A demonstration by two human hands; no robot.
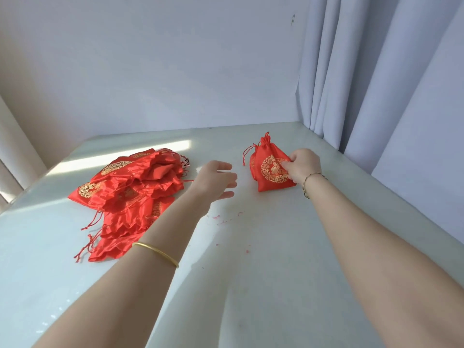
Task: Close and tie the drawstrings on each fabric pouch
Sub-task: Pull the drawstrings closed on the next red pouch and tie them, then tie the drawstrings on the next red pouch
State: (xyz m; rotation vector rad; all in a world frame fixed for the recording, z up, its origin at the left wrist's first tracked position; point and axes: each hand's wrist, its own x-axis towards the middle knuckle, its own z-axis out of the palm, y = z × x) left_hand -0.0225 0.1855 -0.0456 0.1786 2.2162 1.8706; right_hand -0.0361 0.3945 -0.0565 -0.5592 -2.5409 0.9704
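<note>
**A:** Item one, the pouch in hand?

**B:** One red pouch (270,172) with a gold round emblem, right of centre in the frame, standing on the table (251,285). Its neck is gathered tight, and its cord (247,153) loops out to the left. The right hand (303,164) grips its right side, fingers and thumb pinching the cloth.

**A:** Item two, the other hand?

**B:** Left hand (216,180), mid-frame, fingers spread and relaxed, holding nothing. It hovers between the pouch and the heap, touching neither.

**A:** Item three, stock remaining?

**B:** One heap of red pouches (130,194), centre-left, lying flat and overlapped with their cords trailing toward the lower left. I cannot tell the count. Their mouths look loose and ungathered.

**A:** Sundries?

**B:** Bits of red thread (221,219) on the table below the left hand. A gold bangle (157,253) on the left wrist, a thin bracelet (307,184) on the right. A pale curtain (376,71) at upper right.

**A:** Step in hand?

**B:** By my reading, this pouch is drawn shut and being set aside. Whether a knot is tied is too small to tell. Most of the task remains.

**A:** Next move?

**B:** Probably release the pouch, lift one flat pouch off the heap and find both cord ends. Pull them apart evenly and knot them close against the neck.
</note>
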